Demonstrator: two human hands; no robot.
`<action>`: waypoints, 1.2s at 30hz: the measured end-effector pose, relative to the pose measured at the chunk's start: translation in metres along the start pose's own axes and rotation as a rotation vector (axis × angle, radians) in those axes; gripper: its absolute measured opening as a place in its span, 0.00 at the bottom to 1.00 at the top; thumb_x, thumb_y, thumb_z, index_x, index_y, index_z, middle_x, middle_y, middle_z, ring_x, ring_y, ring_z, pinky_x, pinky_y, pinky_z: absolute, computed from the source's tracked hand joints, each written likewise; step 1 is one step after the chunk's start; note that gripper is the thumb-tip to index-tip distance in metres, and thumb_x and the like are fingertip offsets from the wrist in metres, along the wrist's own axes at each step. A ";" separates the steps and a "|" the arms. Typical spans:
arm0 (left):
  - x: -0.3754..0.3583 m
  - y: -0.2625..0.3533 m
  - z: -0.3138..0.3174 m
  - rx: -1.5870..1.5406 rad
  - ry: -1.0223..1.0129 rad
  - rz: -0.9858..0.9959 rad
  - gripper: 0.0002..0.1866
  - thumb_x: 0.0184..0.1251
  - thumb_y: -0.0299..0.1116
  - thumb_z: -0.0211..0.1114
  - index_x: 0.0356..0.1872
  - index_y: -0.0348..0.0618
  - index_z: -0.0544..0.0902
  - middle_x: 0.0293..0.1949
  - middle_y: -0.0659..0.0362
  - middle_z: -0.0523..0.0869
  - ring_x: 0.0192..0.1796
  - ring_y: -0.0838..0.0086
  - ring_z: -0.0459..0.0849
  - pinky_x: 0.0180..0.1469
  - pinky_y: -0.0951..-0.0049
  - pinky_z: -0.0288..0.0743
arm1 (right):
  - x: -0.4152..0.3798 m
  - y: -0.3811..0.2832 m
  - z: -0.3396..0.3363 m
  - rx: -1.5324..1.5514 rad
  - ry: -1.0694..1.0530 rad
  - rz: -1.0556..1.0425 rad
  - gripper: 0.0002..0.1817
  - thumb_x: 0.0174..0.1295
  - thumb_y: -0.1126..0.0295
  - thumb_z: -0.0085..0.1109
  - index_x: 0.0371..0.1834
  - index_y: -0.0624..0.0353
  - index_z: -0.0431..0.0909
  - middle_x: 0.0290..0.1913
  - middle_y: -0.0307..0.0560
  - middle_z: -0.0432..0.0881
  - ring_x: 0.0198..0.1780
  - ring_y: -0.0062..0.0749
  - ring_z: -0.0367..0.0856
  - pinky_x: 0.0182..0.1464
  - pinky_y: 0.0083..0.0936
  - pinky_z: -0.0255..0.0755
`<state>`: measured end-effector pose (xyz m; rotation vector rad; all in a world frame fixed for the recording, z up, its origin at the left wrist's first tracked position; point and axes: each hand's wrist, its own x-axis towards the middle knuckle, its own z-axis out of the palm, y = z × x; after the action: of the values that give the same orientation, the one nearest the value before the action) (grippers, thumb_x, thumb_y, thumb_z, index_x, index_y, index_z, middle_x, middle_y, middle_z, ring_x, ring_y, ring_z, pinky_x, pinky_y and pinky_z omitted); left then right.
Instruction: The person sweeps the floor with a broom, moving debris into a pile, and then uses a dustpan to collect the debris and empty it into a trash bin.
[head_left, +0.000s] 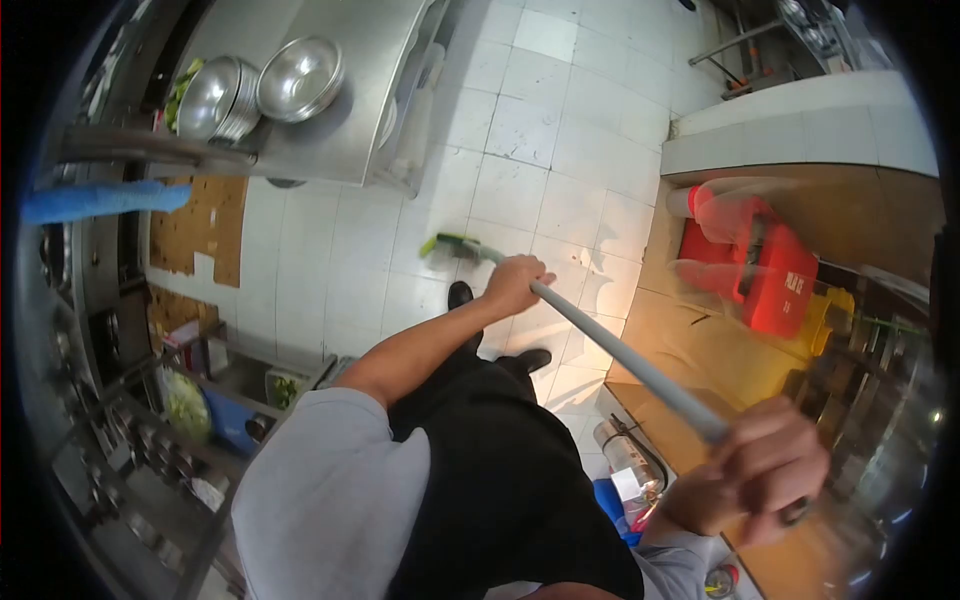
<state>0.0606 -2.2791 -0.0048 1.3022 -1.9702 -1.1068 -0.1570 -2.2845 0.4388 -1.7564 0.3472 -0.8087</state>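
Observation:
A long-handled broom (632,362) with a grey pole slants across the view. Its green-and-dark head (455,246) rests at the white tiled floor and is slightly blurred. My left hand (514,286) is wrapped round the lower part of the pole, not far above the head. At the upper end, my right hand (765,465) grips the pole with curled fingers, close to the camera and smeared by motion. Below the left forearm, my black shoes (525,361) stand on the tiles.
A steel table (345,150) carries stacked metal bowls (300,80) at upper left. On the right, a red jug (778,285) and a yellow container (828,318) stand on a brown-covered ledge (655,325). Flattened cardboard (228,230) lies at left, near a blue cloth (110,203).

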 end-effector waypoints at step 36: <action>0.122 -0.086 -0.027 0.338 -0.875 0.538 0.12 0.66 0.40 0.71 0.34 0.42 0.84 0.41 0.46 0.86 0.51 0.45 0.85 0.55 0.47 0.79 | -0.026 0.054 0.271 -0.173 1.538 0.186 0.29 0.73 0.56 0.70 0.19 0.65 0.72 0.23 0.48 0.77 0.34 0.46 0.83 0.43 0.48 0.89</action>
<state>0.0751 -2.4174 -0.0643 0.3184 -2.9984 -1.1911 0.0151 -2.0902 0.3394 -0.8717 1.5638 -1.8958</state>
